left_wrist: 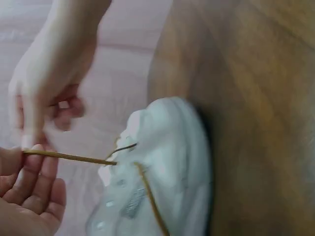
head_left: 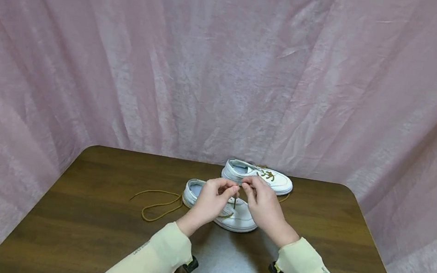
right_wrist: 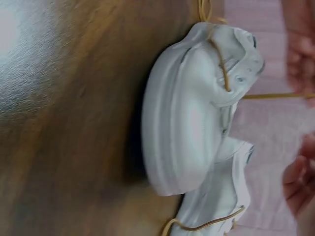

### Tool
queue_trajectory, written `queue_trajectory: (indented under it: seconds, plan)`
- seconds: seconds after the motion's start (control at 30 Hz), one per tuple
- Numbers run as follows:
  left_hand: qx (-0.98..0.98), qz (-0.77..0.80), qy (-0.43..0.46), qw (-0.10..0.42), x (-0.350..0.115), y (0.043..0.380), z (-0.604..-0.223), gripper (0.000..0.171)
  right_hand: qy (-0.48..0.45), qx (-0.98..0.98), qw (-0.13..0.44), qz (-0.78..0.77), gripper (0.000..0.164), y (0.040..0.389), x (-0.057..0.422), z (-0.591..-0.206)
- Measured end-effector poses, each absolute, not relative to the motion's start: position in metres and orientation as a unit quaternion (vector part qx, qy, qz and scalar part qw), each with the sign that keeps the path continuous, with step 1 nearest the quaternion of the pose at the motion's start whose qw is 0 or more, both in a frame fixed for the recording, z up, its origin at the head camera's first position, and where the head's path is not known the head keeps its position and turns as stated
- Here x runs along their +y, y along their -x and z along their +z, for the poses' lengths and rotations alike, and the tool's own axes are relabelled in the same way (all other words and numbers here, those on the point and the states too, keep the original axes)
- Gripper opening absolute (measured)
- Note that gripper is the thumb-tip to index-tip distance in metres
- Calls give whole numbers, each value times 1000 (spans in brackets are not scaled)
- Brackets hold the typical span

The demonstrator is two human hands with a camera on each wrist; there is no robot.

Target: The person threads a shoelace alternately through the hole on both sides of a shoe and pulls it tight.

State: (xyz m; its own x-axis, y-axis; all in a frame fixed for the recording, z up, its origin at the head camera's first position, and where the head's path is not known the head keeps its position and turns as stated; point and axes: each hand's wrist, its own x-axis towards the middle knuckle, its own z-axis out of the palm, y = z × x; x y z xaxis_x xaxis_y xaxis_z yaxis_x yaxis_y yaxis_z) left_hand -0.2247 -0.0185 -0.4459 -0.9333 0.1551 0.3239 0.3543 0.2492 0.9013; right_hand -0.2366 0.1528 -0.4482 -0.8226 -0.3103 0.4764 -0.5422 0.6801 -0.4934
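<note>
A white shoe (head_left: pixel 238 216) with brown lace stands nearest the person, its toe to the right in the head view. My left hand (head_left: pixel 213 196) pinches a brown shoelace (left_wrist: pixel 69 157) between thumb and fingers, drawn taut up from an eyelet. My right hand (head_left: pixel 263 203) is just across from it, fingers bent and apart from the thumb, its fingertips close to the held lace. In the left wrist view the right hand (left_wrist: pixel 54 83) is blurred. Another length of lace (right_wrist: pixel 221 64) lies across the shoe's side in the right wrist view.
A second white shoe (head_left: pixel 279 182), with brown lace through its eyelets, stands behind near the table's far edge. Loose lace (head_left: pixel 158 205) loops over the wooden table (head_left: pixel 84 229) to the left. A pink curtain (head_left: pixel 228 63) hangs behind the table and along its sides.
</note>
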Motion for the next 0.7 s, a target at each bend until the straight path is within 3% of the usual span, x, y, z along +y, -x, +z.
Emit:
queue_trajectory:
  seconds: [0.23, 0.33, 0.5, 0.7]
  plan:
    - [-721, -646, 144, 207, -40, 228, -408, 19, -243, -928, 121, 256, 21, 235, 155, -467]
    - [-714, -647, 131, 233, -46, 227, -399, 17, -241, -936, 101, 236, 25, 236, 156, -473]
    - [-754, -603, 117, 232, -44, 230, -423, 13, -243, -941, 114, 205, 18, 239, 154, -480]
    - [-821, -519, 160, 176, -32, 230, -457, 11, -230, -944, 131, 196, 9, 242, 151, -480]
